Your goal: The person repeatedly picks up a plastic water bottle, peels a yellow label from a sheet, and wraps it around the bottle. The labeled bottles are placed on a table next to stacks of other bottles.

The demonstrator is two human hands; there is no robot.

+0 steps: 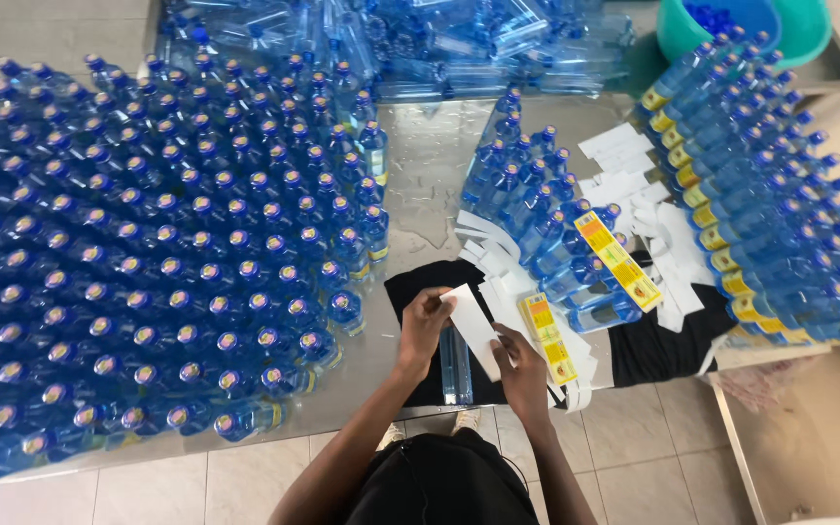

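Head view looking down: we note the left hand point(424, 326) and the right hand point(522, 374) together pinching a white label strip point(472, 326), the left fingers closed on its upper end and the right fingers closed on its lower edge, so that the strip runs slantwise between the two grips. Directly beneath the held strip we record a clear blue bottle point(455, 367) lying on a black cloth point(653, 345); we cannot tell whether the strip touches it. Just to the right of the right-hand grip lies a yellow printed label point(548, 335), and beyond it a loose heap of white backing strips point(624, 185) spread across the cloth and the metal table point(430, 165). Further right of the grip, a second yellow label point(619, 261) rests on a cluster of lying blue bottles point(537, 209). Well apart to the left of the left-hand grip stands a dense block of upright capped bottles point(148, 253). Far to the right of both hands we observe a stacked row of labelled bottles point(770, 204), and above that a green tub point(799, 24) holding blue caps. Ahead of the hands, at the far table edge, lies a pile of empty clear bottles point(420, 44).
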